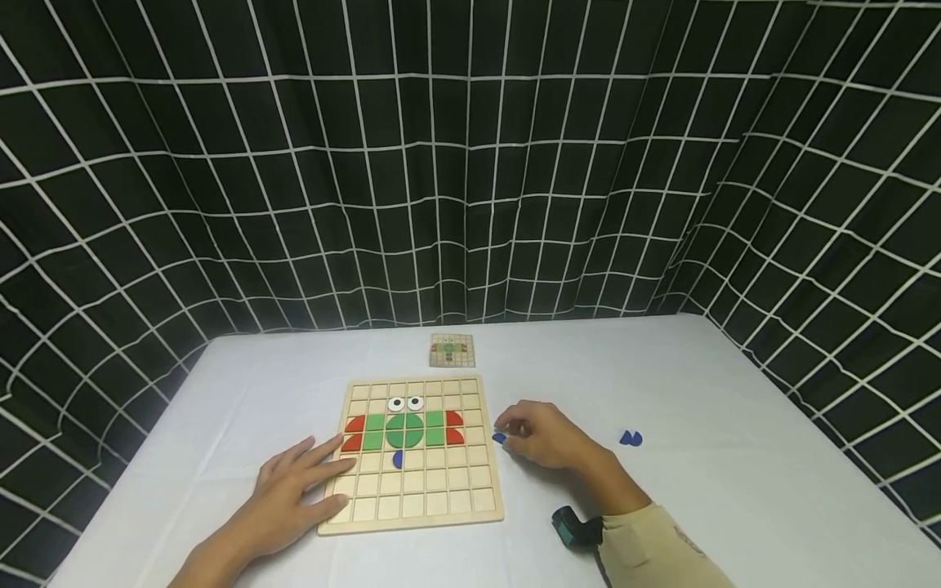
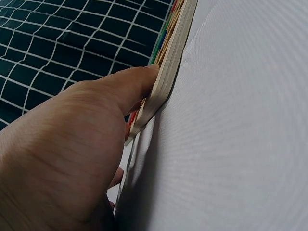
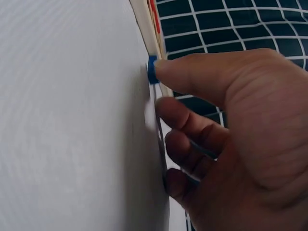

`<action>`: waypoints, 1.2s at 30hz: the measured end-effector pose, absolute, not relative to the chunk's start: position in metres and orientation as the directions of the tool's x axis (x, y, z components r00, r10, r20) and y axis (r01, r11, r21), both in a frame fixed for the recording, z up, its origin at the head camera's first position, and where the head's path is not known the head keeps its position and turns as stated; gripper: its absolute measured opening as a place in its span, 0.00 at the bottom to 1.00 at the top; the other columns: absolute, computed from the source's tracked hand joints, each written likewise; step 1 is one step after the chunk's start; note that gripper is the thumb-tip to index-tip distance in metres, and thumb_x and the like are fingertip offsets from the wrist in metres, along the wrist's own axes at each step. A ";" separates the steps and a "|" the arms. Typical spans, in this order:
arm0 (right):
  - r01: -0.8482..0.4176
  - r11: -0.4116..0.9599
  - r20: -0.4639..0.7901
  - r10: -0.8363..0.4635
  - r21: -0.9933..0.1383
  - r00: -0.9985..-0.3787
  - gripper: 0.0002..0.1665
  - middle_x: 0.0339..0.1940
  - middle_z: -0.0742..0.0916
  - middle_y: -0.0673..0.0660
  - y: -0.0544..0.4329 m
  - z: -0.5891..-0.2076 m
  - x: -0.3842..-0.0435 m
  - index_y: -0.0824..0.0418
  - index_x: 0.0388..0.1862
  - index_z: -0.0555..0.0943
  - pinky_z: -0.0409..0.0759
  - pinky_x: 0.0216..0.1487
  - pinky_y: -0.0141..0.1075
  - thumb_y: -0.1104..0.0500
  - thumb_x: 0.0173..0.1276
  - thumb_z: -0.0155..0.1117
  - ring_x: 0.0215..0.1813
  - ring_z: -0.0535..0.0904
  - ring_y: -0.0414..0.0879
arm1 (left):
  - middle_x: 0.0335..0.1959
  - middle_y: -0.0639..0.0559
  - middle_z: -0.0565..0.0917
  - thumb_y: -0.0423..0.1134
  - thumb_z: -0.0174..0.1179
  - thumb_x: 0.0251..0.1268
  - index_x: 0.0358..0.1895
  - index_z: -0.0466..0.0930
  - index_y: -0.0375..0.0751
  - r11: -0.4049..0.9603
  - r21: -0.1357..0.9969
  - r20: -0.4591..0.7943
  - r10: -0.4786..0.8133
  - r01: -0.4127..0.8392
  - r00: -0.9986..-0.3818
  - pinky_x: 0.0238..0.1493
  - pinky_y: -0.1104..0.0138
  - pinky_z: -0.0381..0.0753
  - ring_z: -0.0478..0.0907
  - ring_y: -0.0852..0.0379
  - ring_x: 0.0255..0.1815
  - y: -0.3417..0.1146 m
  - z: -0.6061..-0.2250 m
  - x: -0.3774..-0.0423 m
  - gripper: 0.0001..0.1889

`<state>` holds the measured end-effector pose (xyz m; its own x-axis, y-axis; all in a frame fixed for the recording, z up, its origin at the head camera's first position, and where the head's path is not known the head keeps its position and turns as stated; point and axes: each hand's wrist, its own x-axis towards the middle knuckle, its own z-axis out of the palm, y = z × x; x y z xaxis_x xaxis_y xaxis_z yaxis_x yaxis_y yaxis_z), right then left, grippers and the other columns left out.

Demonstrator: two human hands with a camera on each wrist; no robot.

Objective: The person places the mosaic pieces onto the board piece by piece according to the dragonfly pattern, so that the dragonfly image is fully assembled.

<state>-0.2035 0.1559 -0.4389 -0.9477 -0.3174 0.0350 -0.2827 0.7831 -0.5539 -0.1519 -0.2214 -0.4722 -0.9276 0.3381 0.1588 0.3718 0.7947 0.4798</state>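
A wooden grid board (image 1: pixel 452 504) lies on the white table, with red, light green and dark green tiles (image 1: pixel 404 430) and two eye discs (image 1: pixel 406 403) in its cells. One blue rounded tile (image 1: pixel 398 459) sits below the dark green circle. My left hand (image 1: pixel 290 494) rests with spread fingers over the board's left edge; its thumb (image 2: pixel 137 84) lies on the near corner in the left wrist view. Just off the board's right edge, my right hand (image 1: pixel 547 437) pinches another blue tile (image 3: pixel 153 70), the thumb against it and the fingers curled.
Two loose blue tiles (image 1: pixel 631 438) lie on the table to the right. Behind the board is a small picture card (image 1: pixel 452 350) showing a similar tile pattern. A dark strap-like object (image 1: pixel 576 528) is by the right sleeve. Dark grid-patterned curtains (image 1: pixel 470 180) surround the table.
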 end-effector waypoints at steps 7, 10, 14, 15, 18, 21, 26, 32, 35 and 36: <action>-0.298 0.829 0.061 -0.306 -0.473 -0.950 0.05 0.24 0.78 0.43 0.150 -0.440 -0.206 0.49 0.29 0.83 0.71 0.32 0.32 0.59 0.53 0.68 0.30 0.71 0.39 | 0.70 0.59 0.65 0.63 0.59 0.54 0.56 0.76 0.67 0.794 0.481 0.163 0.335 0.371 -0.928 0.63 0.41 0.45 0.53 0.40 0.71 -0.222 -0.471 -0.152 0.24; -0.253 0.856 0.058 -0.255 -0.450 -0.965 0.04 0.23 0.79 0.43 0.150 -0.441 -0.205 0.49 0.26 0.82 0.72 0.32 0.33 0.60 0.53 0.67 0.30 0.71 0.39 | 0.70 0.59 0.65 0.63 0.58 0.54 0.56 0.76 0.67 0.792 0.482 0.164 0.340 0.376 -0.926 0.63 0.42 0.45 0.53 0.40 0.71 -0.223 -0.472 -0.152 0.24; -0.230 0.844 0.049 -0.236 -0.485 -0.970 0.06 0.21 0.79 0.44 0.154 -0.439 -0.200 0.52 0.32 0.83 0.72 0.29 0.33 0.60 0.54 0.65 0.27 0.72 0.39 | 0.70 0.59 0.65 0.63 0.58 0.54 0.56 0.76 0.67 0.792 0.478 0.168 0.342 0.380 -0.925 0.63 0.42 0.45 0.53 0.40 0.71 -0.223 -0.473 -0.152 0.24; -0.233 0.838 0.040 -0.246 -0.493 -0.968 0.08 0.21 0.79 0.44 0.156 -0.438 -0.200 0.52 0.35 0.83 0.72 0.29 0.32 0.60 0.54 0.64 0.26 0.72 0.39 | 0.70 0.59 0.66 0.63 0.58 0.54 0.56 0.76 0.67 0.791 0.478 0.170 0.343 0.381 -0.924 0.63 0.42 0.45 0.53 0.40 0.71 -0.223 -0.472 -0.152 0.24; -0.255 0.819 0.014 -0.289 -0.514 -0.957 0.15 0.21 0.78 0.44 0.160 -0.438 -0.198 0.53 0.42 0.83 0.71 0.27 0.31 0.63 0.55 0.62 0.25 0.71 0.39 | 0.69 0.58 0.66 0.62 0.59 0.55 0.56 0.77 0.66 0.788 0.478 0.177 0.345 0.387 -0.922 0.63 0.42 0.45 0.53 0.40 0.71 -0.223 -0.472 -0.152 0.23; -0.278 0.815 -0.002 -0.324 -0.509 -0.946 0.17 0.22 0.78 0.44 0.161 -0.438 -0.198 0.53 0.43 0.83 0.71 0.28 0.30 0.65 0.55 0.62 0.27 0.72 0.39 | 0.69 0.58 0.66 0.62 0.59 0.55 0.55 0.77 0.65 0.785 0.477 0.189 0.347 0.395 -0.919 0.63 0.43 0.46 0.54 0.39 0.71 -0.223 -0.472 -0.152 0.23; -0.270 0.812 -0.033 -0.334 -0.517 -0.942 0.16 0.23 0.79 0.45 0.162 -0.436 -0.200 0.52 0.43 0.83 0.72 0.29 0.32 0.64 0.55 0.64 0.28 0.72 0.40 | 0.69 0.58 0.67 0.61 0.59 0.55 0.55 0.77 0.65 0.781 0.479 0.198 0.348 0.400 -0.916 0.62 0.42 0.46 0.54 0.39 0.71 -0.223 -0.473 -0.151 0.23; -0.264 0.831 -0.071 -0.340 -0.490 -0.938 0.16 0.25 0.78 0.45 0.162 -0.435 -0.203 0.48 0.42 0.83 0.71 0.32 0.34 0.63 0.55 0.68 0.31 0.72 0.41 | 0.69 0.58 0.67 0.62 0.59 0.55 0.55 0.77 0.65 0.784 0.473 0.200 0.349 0.402 -0.916 0.63 0.43 0.47 0.55 0.39 0.71 -0.222 -0.473 -0.151 0.23; -0.259 0.838 -0.076 -0.334 -0.480 -0.939 0.13 0.27 0.79 0.45 0.161 -0.435 -0.205 0.50 0.40 0.83 0.73 0.34 0.34 0.61 0.54 0.69 0.32 0.72 0.41 | 0.69 0.58 0.66 0.62 0.59 0.55 0.55 0.77 0.66 0.787 0.471 0.195 0.348 0.399 -0.917 0.63 0.43 0.46 0.54 0.39 0.71 -0.222 -0.473 -0.151 0.23; -0.263 0.840 -0.070 -0.334 -0.474 -0.940 0.13 0.27 0.79 0.45 0.161 -0.435 -0.205 0.51 0.39 0.83 0.73 0.35 0.34 0.61 0.54 0.70 0.33 0.72 0.40 | 0.69 0.58 0.66 0.62 0.59 0.55 0.55 0.77 0.66 0.788 0.470 0.193 0.348 0.398 -0.917 0.63 0.43 0.46 0.54 0.39 0.71 -0.222 -0.474 -0.151 0.23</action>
<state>-0.2053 0.1612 -0.4347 -0.9402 -0.3336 -0.0697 -0.2631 0.8404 -0.4738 -0.1510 -0.2223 -0.4736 -0.9175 0.3481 0.1925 0.3976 0.7878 0.4705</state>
